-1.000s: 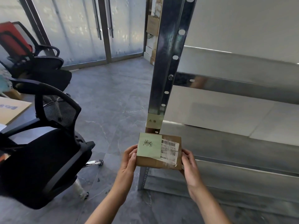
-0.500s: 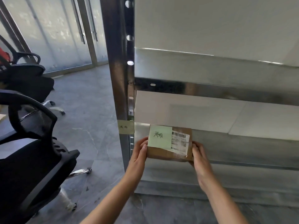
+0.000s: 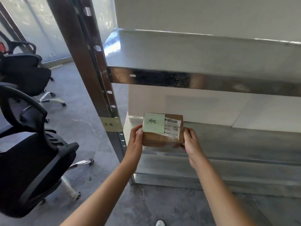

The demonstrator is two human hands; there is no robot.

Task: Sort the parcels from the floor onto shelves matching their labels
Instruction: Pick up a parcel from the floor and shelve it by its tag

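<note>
Black mesh office chairs (image 3: 31, 154) well to the left of the hands, on grey floor tiles (image 3: 78, 128). Nearer, just left of the left hand, a steel shelf upright (image 3: 91, 75) with a pale tag (image 3: 112, 124) taped round it, handwriting too small to read. Left hand (image 3: 136, 141) pressed flat against the left end of a brown cardboard parcel (image 3: 160, 139), fingers curled at its edge. Parcel clamped between both hands, over the front of the lower metal shelf (image 3: 244, 144); whether resting on it, cannot tell. Green sticky note (image 3: 154, 122) with handwriting on the parcel's top, white barcode label (image 3: 172, 128) beside it. Right hand (image 3: 191, 141) gripping the right end, thumb on top. Upper shelf (image 3: 195, 54) above the hands.
</note>
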